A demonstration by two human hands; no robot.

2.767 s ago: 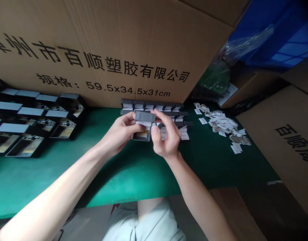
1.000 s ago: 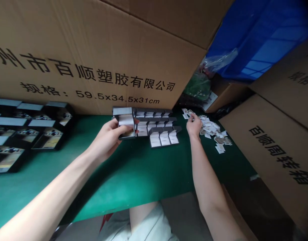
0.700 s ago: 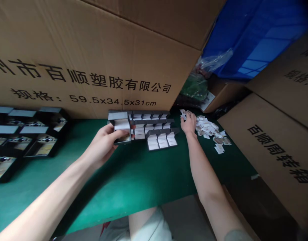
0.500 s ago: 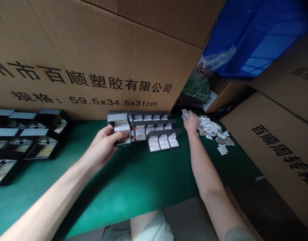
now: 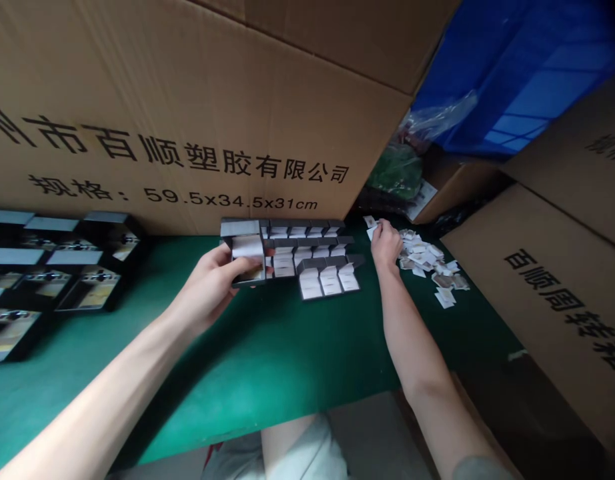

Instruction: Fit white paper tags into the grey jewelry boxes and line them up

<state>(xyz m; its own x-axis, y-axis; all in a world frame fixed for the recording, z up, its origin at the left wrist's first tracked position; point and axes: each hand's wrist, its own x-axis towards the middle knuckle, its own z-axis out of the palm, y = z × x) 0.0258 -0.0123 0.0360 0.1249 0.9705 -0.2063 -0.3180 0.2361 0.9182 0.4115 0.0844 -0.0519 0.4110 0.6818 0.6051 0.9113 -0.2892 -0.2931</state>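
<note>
My left hand (image 5: 207, 283) holds an open dark grey box (image 5: 246, 257) with a white card standing inside, and my thumb rests in its opening. The box is beside several rows of similar open grey boxes (image 5: 307, 257) with white inserts on the green mat. My right hand (image 5: 386, 245) pinches a small white card (image 5: 371, 228) at the left edge of a loose pile of white cards (image 5: 425, 260).
Black open cases (image 5: 62, 280) stand in rows at the left of the green table mat (image 5: 267, 360). Large printed cardboard cartons (image 5: 187, 113) wall off the back and right, with a blue crate (image 5: 517, 80) and a plastic bag (image 5: 440, 117) above the far corner.
My right hand has left the box and moved right to the card pile, where it pinches a card. My left hand still holds the box, and the view has shifted.
</note>
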